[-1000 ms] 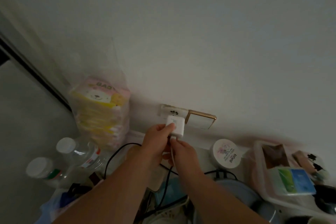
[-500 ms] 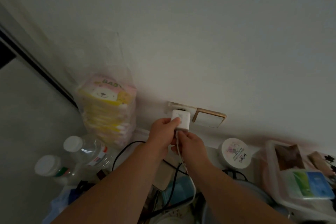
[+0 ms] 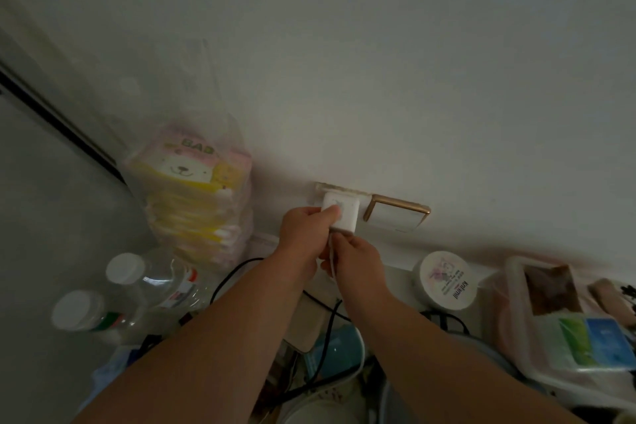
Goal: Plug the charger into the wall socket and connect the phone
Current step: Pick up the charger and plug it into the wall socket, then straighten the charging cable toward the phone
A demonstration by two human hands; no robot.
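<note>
White square charger [image 3: 340, 217] pressed flat against the wall socket [image 3: 330, 190], back face toward the plate, prongs hidden, so seating depth not readable. Pinched at its left edge by the left hand [image 3: 304, 237], thumb and fingers closed on the block. Directly below, right hand [image 3: 358, 262] closed around the thin white cable [image 3: 332, 260] where it leaves the charger's underside. Cable axis running down and toward the body from the plug, then curving away among the clutter below. Left hand nearer the socket; right hand nearer the free cable, so likely the one to follow it to the phone end. No phone identifiable in this dim view. Charger smooth, hard plastic with rounded corners; cable slim and limp. Just right of the socket, a gold-rimmed wall plate [image 3: 395, 217]. Further out: a bagged stack of baby wipes [image 3: 192, 189] at left, clear capped bottles [image 3: 137, 286], a round white-lidded jar [image 3: 445, 280] at right.
</note>
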